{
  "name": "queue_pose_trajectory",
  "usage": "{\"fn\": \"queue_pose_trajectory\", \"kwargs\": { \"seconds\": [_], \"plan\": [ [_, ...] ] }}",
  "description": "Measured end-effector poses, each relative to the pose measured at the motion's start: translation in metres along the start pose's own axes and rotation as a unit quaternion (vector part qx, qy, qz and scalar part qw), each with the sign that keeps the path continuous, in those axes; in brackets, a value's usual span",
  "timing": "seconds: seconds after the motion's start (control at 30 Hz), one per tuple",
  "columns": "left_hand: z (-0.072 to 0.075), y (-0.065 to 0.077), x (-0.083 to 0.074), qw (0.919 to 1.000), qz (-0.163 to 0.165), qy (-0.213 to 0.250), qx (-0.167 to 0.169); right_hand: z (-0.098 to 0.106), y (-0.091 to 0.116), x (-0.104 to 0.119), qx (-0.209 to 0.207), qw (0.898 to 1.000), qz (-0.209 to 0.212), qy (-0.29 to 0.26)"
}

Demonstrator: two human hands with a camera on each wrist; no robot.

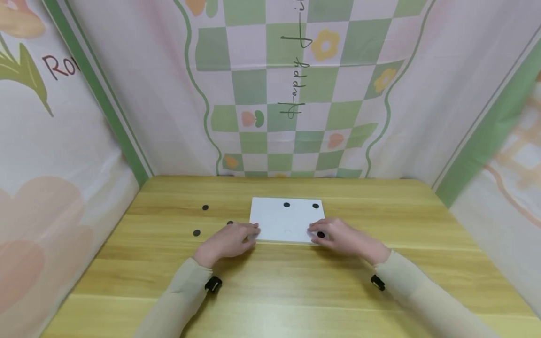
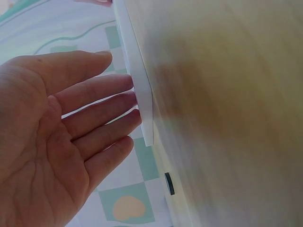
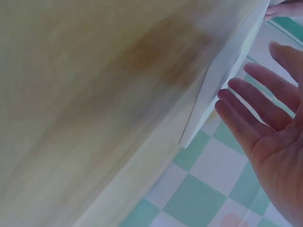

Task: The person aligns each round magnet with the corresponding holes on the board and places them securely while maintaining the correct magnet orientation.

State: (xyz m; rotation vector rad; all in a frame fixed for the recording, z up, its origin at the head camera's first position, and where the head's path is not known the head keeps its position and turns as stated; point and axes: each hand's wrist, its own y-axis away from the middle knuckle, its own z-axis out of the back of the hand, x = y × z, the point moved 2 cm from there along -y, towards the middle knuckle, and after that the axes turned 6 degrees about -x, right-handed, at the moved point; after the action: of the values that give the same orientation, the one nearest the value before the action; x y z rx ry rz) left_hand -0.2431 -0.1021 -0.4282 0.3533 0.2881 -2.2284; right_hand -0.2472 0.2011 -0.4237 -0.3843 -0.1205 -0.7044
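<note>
A flat white rectangular slab (image 1: 279, 218) lies on the table. Two small black discs (image 1: 286, 204) sit along its far side, and a third disc (image 1: 320, 234) shows between the thumb and fingers of my right hand (image 1: 338, 237). That hand is over the slab's near right corner. At the near left corner, my left hand (image 1: 228, 241) has its fingertips on the slab. In the left wrist view those fingers (image 2: 102, 101) reach out fairly straight to the white surface. The right fingers (image 3: 251, 104) also extend toward the slab, spread slightly, with nothing gripped.
Several black discs lie to the left of the slab, one of them (image 1: 205, 207) farther back, another disc (image 1: 196, 233) nearer and one close behind my left hand. The wooden table (image 1: 270, 286) ends at a checked green and white curtain (image 1: 287, 117). Printed cloth hangs on both sides.
</note>
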Motion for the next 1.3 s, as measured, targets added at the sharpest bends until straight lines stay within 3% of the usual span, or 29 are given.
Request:
{"fn": "queue_pose_trajectory", "kwargs": {
  "seconds": [0.2,0.47,0.73,1.3],
  "plan": [
    [0.0004,0.0002,-0.0014,1.0000,0.004,0.005,0.002,-0.0038,0.0019,0.0018,0.007,1.000,-0.006,0.003],
    [0.0016,0.0006,-0.0029,0.9998,0.013,0.011,0.006,-0.0054,0.0027,0.0045,-0.025,0.999,0.017,0.026],
    [0.0020,0.0005,-0.0038,0.9998,0.015,0.007,0.008,-0.0081,0.0015,0.0033,-0.011,1.000,-0.005,0.027],
    [0.0011,0.0012,-0.0046,0.9999,0.008,-0.002,0.006,-0.0083,0.0009,0.0038,-0.014,0.999,-0.006,0.034]
  ]
}}
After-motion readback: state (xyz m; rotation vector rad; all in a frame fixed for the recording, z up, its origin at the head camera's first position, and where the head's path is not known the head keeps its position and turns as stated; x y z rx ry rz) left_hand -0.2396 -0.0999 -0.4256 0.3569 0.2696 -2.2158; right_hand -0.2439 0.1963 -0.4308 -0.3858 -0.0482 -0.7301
